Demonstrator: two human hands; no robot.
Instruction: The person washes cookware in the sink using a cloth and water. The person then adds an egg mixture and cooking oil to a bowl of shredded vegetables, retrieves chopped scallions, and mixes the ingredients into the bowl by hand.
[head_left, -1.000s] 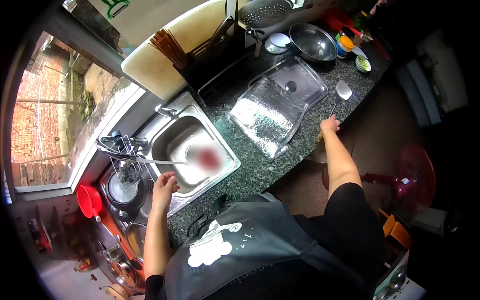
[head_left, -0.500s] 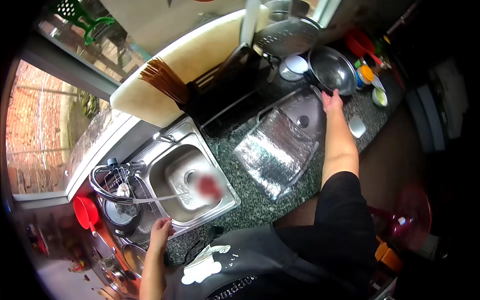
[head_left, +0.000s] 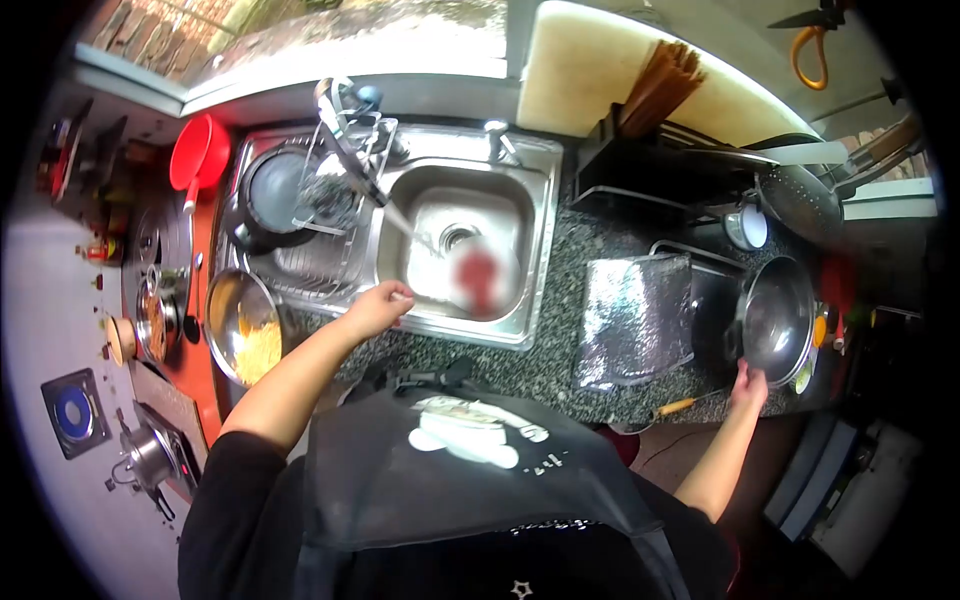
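Both outstretched — left hand, fingers half-open | right hand at pan — grip unclear

The pan is silver-grey, the foil sheet silver, the counter speckled grey-green, the dipper red.

Left of the left hand are a red dipper and a steel bowl of yellow shreds; brown sticks lean beyond the right hand.
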